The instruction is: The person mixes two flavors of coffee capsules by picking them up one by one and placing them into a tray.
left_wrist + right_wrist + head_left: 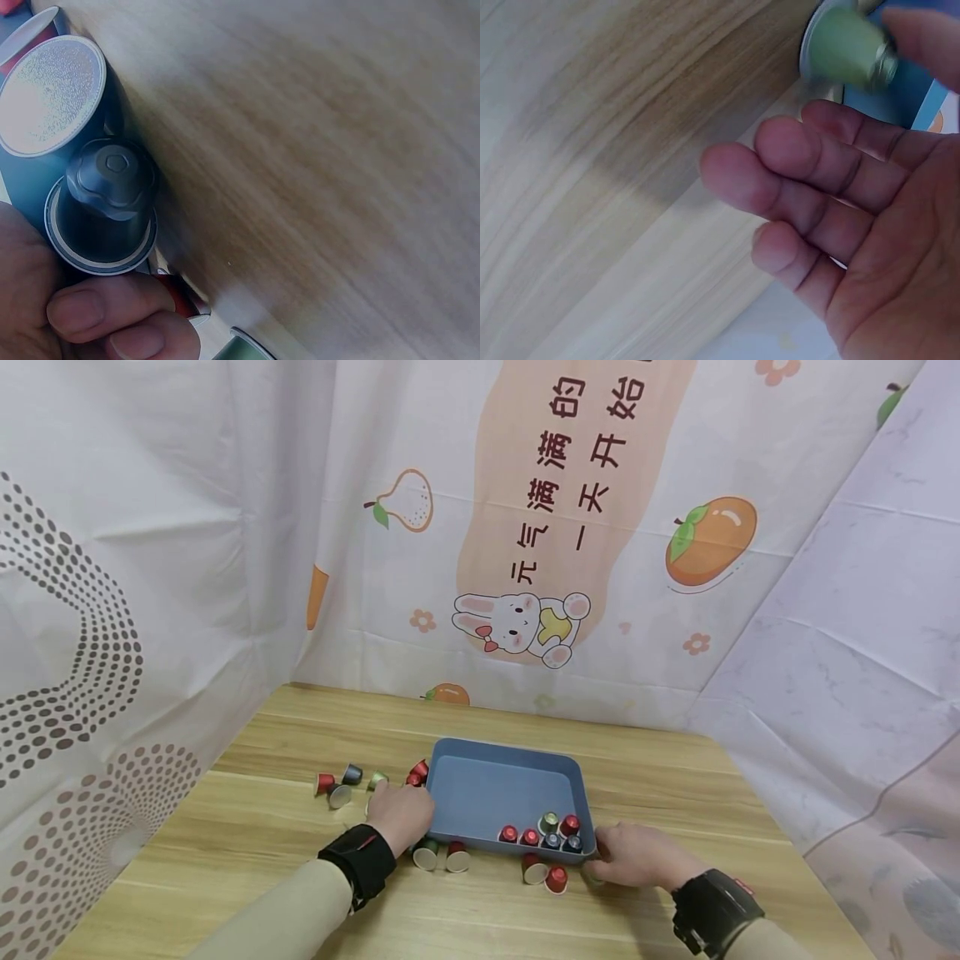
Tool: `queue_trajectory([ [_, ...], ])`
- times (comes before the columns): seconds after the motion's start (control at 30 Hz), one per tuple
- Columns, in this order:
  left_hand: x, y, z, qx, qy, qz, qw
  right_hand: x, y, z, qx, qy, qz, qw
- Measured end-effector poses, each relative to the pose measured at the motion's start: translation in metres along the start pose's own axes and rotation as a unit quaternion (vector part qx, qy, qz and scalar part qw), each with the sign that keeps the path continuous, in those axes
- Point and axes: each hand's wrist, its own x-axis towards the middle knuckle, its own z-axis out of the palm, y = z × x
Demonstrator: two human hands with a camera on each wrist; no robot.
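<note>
My left hand [401,814] is at the left side of the blue-grey tray [495,785], fingers curled. In the left wrist view a dark coffee capsule [105,232] stands right beside those fingers, and a red capsule [174,292] shows behind them. Whether the fingers grip either one is hidden. Near the tray's front right corner is my right hand [637,856], low over the table. Its fingers extend loosely apart in the right wrist view. A blurred green capsule [847,49] lies between its thumb tip and index finger, with no clear grip on it.
Red, green and dark capsules [551,842] gather in the tray's front right corner. More lie along its front edge, such as a red capsule [557,880]. Several capsules [340,796] are scattered left of the tray. Patterned curtains [390,610] border the wooden table [480,918].
</note>
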Motion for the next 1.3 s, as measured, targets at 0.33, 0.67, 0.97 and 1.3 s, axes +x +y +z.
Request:
queue_trajectory([
  [0.33, 0.0, 0.002, -0.001, 0.019, -0.007, -0.003, 0.9998, 0.001, 0.007, 0.002, -0.028, 0.011, -0.036, 0.9989],
  [0.67, 0.002, 0.002, 0.0, 0.02, -0.014, -0.009, 0.9996, 0.001, 0.013, -0.004, -0.027, 0.04, -0.075, 0.996],
  [0.97, 0.001, 0.001, 0.0, 0.021, -0.006, -0.005, 0.9998, 0.0, 0.011, -0.018, -0.02, 0.062, -0.08, 0.9946],
  [1.3, -0.001, 0.0, 0.0, 0.022, 0.002, 0.007, 0.9997, 0.002, 0.006, -0.028, -0.049, 0.086, -0.083, 0.9916],
])
